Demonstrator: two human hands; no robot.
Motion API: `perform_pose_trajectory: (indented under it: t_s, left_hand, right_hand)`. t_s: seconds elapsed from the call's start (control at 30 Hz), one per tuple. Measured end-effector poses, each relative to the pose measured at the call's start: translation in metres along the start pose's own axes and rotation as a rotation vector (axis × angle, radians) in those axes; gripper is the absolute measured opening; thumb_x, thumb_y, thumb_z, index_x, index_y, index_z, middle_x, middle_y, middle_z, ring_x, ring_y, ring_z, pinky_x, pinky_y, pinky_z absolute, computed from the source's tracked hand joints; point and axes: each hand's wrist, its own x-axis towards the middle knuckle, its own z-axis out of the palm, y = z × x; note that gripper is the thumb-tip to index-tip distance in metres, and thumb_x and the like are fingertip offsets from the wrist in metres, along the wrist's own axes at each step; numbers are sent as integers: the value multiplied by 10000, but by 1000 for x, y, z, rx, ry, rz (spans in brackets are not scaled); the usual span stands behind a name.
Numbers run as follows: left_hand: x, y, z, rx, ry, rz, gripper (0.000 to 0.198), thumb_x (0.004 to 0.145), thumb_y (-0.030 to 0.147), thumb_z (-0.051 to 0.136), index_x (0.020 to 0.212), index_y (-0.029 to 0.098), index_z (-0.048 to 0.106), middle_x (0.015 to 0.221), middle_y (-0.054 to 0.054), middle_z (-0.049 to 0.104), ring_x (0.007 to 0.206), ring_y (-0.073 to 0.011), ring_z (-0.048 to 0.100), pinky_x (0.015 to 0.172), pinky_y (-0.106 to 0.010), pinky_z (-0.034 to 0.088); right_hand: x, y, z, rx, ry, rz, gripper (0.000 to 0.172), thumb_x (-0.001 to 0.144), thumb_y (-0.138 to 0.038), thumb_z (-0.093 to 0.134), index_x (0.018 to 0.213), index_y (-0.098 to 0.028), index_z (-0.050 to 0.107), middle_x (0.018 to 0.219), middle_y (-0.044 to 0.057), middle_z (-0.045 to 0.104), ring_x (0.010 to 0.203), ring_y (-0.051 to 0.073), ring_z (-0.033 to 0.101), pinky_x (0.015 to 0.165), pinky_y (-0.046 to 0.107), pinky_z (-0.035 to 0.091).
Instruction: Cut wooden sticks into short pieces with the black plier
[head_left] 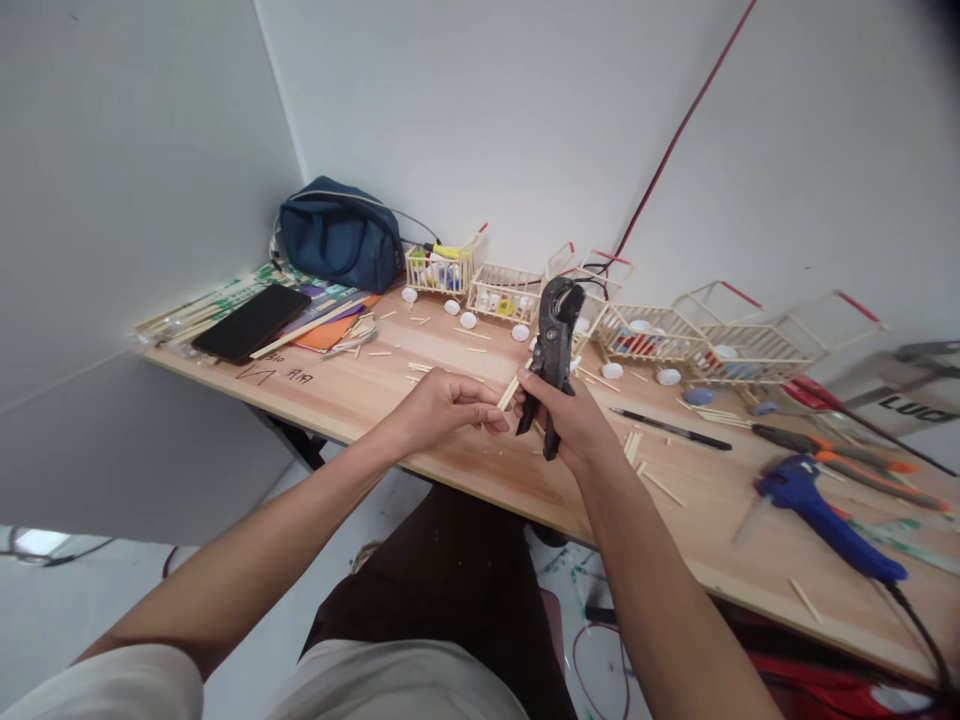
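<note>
My right hand [566,415] is wrapped round a black hand cutter [555,345], its head pointing up and its handles down. Between finger and thumb, my left hand [457,410] pinches a short bundle of thin wooden sticks [511,388]. The sticks' upper end reaches the fingers of my right hand beside the cutter. Whether both hands grip the sticks is hard to make out. Below and right of my right hand, several cut wooden sticks [660,487] lie on the wooden table [517,480].
Small stick-built carts [506,290] with white wheels line the wall. At left are a black phone [251,322], a blue bag [341,240] and coloured sheets. A pen [671,429], orange-handled pliers [847,455] and a blue glue gun [825,520] with its cord lie at right.
</note>
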Motion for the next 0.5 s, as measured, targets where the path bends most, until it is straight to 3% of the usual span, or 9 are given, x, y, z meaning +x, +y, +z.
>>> perform_pose_trajectory:
  t_s: [0.5]
  left_hand:
    - [-4, -8, 11, 53, 110, 104, 224, 802, 325, 675, 725, 119, 719, 713, -48, 731, 672, -120, 659, 685, -207, 519]
  right_hand:
    - [-6, 0, 14, 31, 82, -38, 337, 680, -456, 752, 658, -184, 554, 552, -38, 562, 501, 96, 520, 480, 219, 425]
